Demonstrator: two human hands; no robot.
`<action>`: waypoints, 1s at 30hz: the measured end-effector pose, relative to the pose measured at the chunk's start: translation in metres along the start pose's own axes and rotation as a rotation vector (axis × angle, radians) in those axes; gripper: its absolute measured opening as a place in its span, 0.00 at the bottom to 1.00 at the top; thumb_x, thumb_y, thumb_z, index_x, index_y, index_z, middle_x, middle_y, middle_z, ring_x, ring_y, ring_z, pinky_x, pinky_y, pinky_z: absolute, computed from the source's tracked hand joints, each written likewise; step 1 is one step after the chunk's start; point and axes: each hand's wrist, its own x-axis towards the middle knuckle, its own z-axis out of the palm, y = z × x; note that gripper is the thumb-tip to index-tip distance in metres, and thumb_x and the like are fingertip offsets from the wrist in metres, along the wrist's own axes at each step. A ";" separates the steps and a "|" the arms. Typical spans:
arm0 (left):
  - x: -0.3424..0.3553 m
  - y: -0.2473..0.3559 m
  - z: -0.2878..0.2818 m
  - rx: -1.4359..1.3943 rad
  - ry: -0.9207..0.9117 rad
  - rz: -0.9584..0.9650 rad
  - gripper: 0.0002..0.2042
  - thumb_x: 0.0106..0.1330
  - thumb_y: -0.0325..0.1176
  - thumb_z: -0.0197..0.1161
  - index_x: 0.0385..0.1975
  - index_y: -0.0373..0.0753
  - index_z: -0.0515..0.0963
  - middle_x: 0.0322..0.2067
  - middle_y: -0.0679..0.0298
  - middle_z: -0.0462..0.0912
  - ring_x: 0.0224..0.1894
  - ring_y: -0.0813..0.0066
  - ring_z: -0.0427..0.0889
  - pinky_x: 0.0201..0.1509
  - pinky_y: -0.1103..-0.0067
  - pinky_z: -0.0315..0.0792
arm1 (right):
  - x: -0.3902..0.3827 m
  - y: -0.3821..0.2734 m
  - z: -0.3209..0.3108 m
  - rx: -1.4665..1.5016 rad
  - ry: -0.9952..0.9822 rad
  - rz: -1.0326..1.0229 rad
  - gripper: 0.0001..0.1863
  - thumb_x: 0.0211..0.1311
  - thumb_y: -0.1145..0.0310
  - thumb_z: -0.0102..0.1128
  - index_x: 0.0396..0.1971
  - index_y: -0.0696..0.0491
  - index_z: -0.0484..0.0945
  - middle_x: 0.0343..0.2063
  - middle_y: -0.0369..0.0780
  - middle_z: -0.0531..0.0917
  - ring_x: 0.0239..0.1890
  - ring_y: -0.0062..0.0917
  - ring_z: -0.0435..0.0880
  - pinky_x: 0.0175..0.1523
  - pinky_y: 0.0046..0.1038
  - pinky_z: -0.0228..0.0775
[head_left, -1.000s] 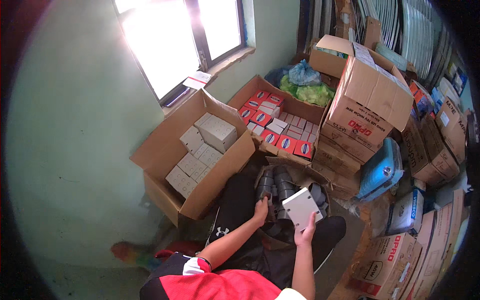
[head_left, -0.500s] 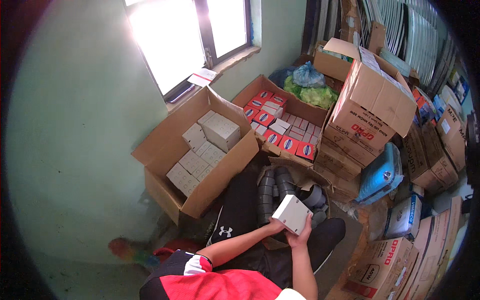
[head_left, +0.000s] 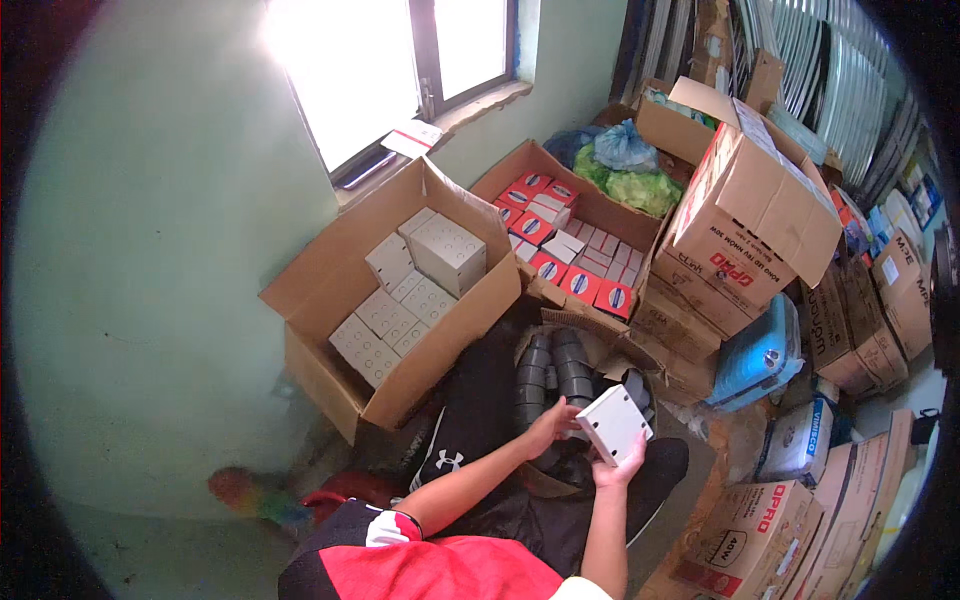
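A square white plastic box with small dark holes along its side (head_left: pixel 612 426) is tilted up over my lap. My right hand (head_left: pixel 622 466) grips it from below, at its lower right edge. Just to the left of it is my left hand (head_left: pixel 552 428), fingers apart and close to the box's side; whether the fingertips touch it I cannot tell. Behind my hands, a small open carton (head_left: pixel 645 350) holds stacked grey plastic pipe fittings (head_left: pixel 532 380). To the left, a large open carton (head_left: pixel 300 350) contains several similar white boxes (head_left: pixel 425 300) with round marks on them.
Beyond is another open carton (head_left: pixel 652 262) of red-and-white small boxes (head_left: pixel 531 229). Stacked brown cartons (head_left: pixel 730 250) and a blue wrapped package (head_left: pixel 757 355) stand to the right. More cartons (head_left: pixel 760 540) lie near right. A green wall (head_left: pixel 160 280) with a window (head_left: pixel 345 80) is at the left.
The white box has shifted slightly right and turned in my right hand. My left hand has come off its edge, and its fingers have spread.
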 end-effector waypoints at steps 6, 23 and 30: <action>-0.003 0.001 -0.001 0.126 -0.093 -0.023 0.34 0.82 0.68 0.45 0.66 0.43 0.79 0.57 0.66 0.86 0.58 0.69 0.82 0.62 0.70 0.68 | 0.011 0.011 -0.013 -0.113 0.069 0.017 0.36 0.74 0.33 0.50 0.70 0.43 0.75 0.62 0.33 0.85 0.61 0.34 0.84 0.61 0.41 0.73; -0.005 0.033 -0.005 -0.523 0.330 -0.018 0.32 0.78 0.54 0.39 0.68 0.37 0.75 0.63 0.54 0.84 0.68 0.53 0.79 0.75 0.54 0.68 | -0.002 0.034 0.004 -0.517 -0.019 0.349 0.37 0.72 0.27 0.57 0.58 0.46 0.76 0.34 0.33 0.80 0.31 0.21 0.82 0.29 0.26 0.73; 0.001 0.029 -0.014 -0.595 0.278 0.084 0.30 0.78 0.48 0.40 0.64 0.30 0.76 0.62 0.49 0.84 0.67 0.51 0.80 0.77 0.58 0.66 | -0.015 0.033 0.003 -0.926 -0.342 0.424 0.44 0.53 0.64 0.87 0.69 0.54 0.71 0.52 0.37 0.82 0.49 0.26 0.83 0.41 0.34 0.79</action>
